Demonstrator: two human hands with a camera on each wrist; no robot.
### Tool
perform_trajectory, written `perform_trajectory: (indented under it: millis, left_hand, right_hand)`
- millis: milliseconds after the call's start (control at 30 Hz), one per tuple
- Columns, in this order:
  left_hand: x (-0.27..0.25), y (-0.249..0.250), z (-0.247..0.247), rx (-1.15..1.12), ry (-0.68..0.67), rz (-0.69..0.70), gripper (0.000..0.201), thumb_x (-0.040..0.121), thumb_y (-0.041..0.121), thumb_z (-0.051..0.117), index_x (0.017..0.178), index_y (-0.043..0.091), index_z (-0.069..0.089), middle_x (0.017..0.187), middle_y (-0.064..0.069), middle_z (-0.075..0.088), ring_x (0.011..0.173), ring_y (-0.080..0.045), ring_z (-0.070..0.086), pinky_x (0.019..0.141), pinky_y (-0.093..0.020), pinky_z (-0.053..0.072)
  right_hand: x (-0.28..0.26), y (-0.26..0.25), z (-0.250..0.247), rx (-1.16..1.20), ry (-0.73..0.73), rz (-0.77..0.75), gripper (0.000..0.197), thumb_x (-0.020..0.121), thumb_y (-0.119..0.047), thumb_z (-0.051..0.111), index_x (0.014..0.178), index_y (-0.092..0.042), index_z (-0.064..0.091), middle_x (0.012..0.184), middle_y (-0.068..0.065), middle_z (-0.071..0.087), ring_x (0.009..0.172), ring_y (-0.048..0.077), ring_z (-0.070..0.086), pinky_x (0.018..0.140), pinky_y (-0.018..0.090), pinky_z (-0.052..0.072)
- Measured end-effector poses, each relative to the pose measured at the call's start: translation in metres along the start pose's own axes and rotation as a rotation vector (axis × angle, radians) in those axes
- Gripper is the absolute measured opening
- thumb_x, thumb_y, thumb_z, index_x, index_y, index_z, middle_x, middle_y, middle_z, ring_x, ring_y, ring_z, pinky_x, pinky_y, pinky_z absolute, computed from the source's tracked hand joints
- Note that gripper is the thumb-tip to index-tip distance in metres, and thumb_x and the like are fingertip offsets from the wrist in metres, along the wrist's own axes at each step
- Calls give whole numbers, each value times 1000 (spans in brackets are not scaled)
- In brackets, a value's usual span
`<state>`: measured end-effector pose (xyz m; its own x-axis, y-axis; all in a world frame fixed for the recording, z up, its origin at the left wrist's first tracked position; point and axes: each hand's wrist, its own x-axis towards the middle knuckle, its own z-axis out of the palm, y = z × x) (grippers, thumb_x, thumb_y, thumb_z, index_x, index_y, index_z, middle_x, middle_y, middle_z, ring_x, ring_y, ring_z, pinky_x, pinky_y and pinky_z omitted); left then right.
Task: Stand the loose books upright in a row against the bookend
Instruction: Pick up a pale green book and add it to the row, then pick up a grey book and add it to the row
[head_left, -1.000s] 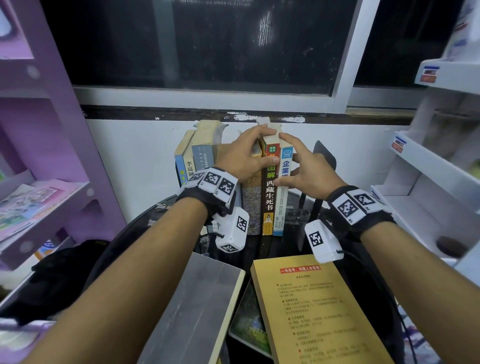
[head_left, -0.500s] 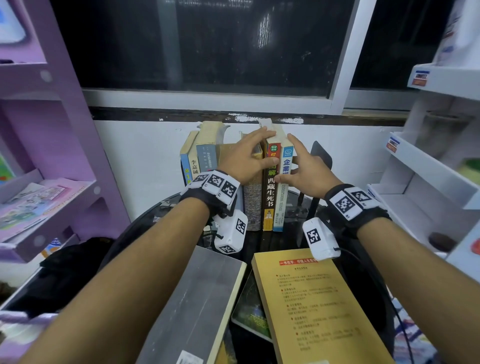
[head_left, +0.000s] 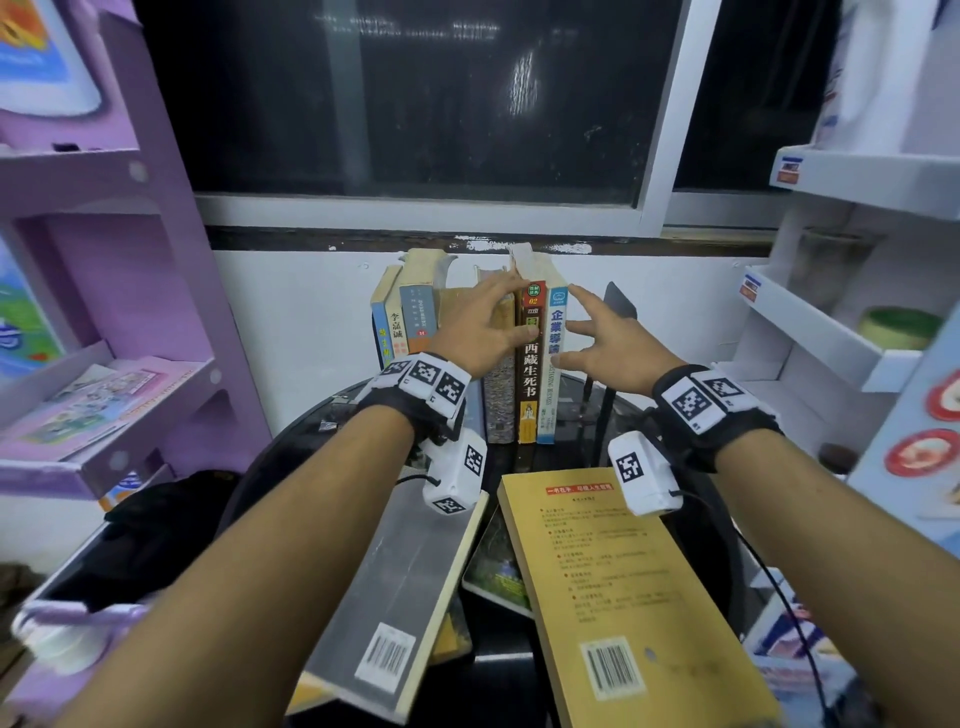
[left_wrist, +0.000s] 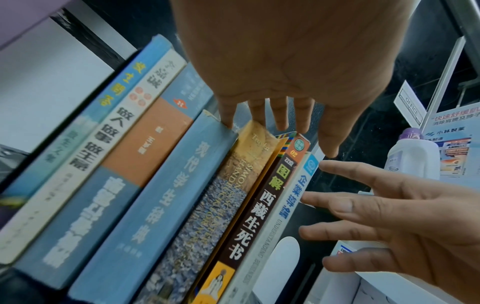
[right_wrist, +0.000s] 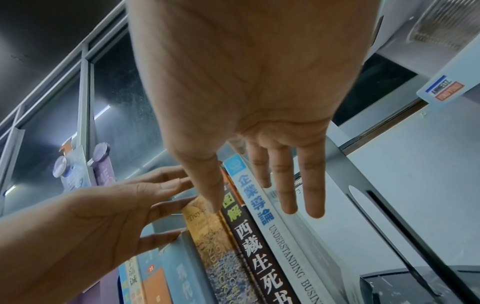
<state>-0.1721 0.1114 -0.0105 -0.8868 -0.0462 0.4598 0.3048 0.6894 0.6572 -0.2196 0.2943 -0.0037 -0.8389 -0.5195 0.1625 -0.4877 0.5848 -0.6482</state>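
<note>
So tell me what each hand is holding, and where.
Nothing is held. The left hand rests straight fingers on the book tops; the right hand is spread open.

The brown spine (left_wrist: 255, 207) reads "02", "图解 西藏生死书". The white spine (right_wrist: 279, 232) reads "企業導論" and "UNDERSTANDING BUSINESS", its end cut off. A shelf sign (left_wrist: 411, 107) seems to say "OFFICE".

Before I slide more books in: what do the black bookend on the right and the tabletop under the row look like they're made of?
The bookend looks like thin sheet metal with a matte black coat: flat, sharp-edged, with a punched slot. The tabletop seems to be dark glass or a glossy lacquered surface; it mirrors the book spines and the light. Which of the two it is I cannot tell.
</note>
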Motion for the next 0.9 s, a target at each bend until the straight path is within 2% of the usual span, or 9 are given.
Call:
perform_trajectory:
  millis: [33, 100, 233, 333, 400, 533, 667, 767, 900]
  left_hand:
    - [-7, 4, -1, 34, 4, -3, 56, 89, 25, 65, 141, 19, 44, 152, -1, 36, 139, -17, 30, 117, -40, 22]
    - [-19, 8, 0, 90, 10, -13, 57, 90, 28, 64, 143, 21, 43, 156, 0, 27, 144, -16, 20, 116, -40, 16]
    - [-39, 14, 2, 110, -14, -49, 57, 91, 30, 62, 143, 22, 42, 158, 1, 24, 145, -16, 18, 118, -41, 15]
    - [-53, 16, 6, 79, -48, -87, 57, 91, 31, 63, 143, 21, 42, 157, 0, 26, 143, -17, 24, 115, -38, 20]
    - [-61, 15, 9, 86, -89, -123, 57, 91, 34, 62, 143, 22, 41, 155, 0, 29, 141, -18, 29, 114, -37, 23]
    - [-77, 15, 17, 144, -214, -194, 58, 92, 38, 59, 144, 21, 38, 157, -2, 27, 143, -21, 27, 116, -39, 23]
    - [-91, 12, 18, 199, -365, -366, 63, 94, 42, 55, 148, 22, 30, 156, -3, 30, 140, -23, 33, 108, -33, 28]
    - [-102, -3, 16, 262, -439, -482, 67, 92, 49, 54, 149, 23, 29, 156, -4, 30, 139, -25, 35, 110, -36, 28]
    - [-116, -16, 8, 331, -488, -607, 69, 93, 51, 52, 150, 21, 27, 156, -6, 29, 140, -27, 32, 113, -38, 26]
  right_hand:
    - [-6, -1, -1, -5, -6, 1, 89, 87, -22, 70, 153, -32, 11, 142, 5, 51, 133, 18, 46, 97, 32, 45]
    - [-18, -2, -2, -21, -15, 1, 85, 88, -23, 69, 151, -33, 13, 144, 6, 50, 131, 20, 48, 94, 29, 45]
    - [-37, -2, -1, -59, -33, 39, 83, 87, -26, 69, 151, -30, 17, 147, 7, 45, 123, 20, 53, 75, 16, 43]
    - [-53, 0, 3, -88, -56, 65, 80, 87, -31, 70, 151, -29, 21, 148, 7, 44, 123, 23, 53, 86, 25, 42]
    - [-63, 2, 5, -108, -73, 82, 77, 87, -33, 69, 149, -27, 25, 148, 7, 44, 127, 22, 49, 91, 26, 39]
    - [-83, 7, 9, -162, -102, 105, 70, 86, -37, 68, 146, -25, 33, 146, 5, 46, 127, 21, 49, 90, 26, 37]
    - [-95, 10, 16, -185, -140, 110, 66, 87, -40, 68, 143, -24, 38, 145, 1, 48, 125, 17, 49, 90, 25, 36]
    - [-99, 9, 25, -175, -184, 123, 68, 85, -42, 69, 144, -25, 37, 144, 1, 48, 127, 17, 49, 90, 25, 38]
    - [-99, 2, 41, -243, -235, 109, 71, 85, -49, 66, 145, -25, 35, 144, 3, 50, 128, 20, 49, 99, 29, 39]
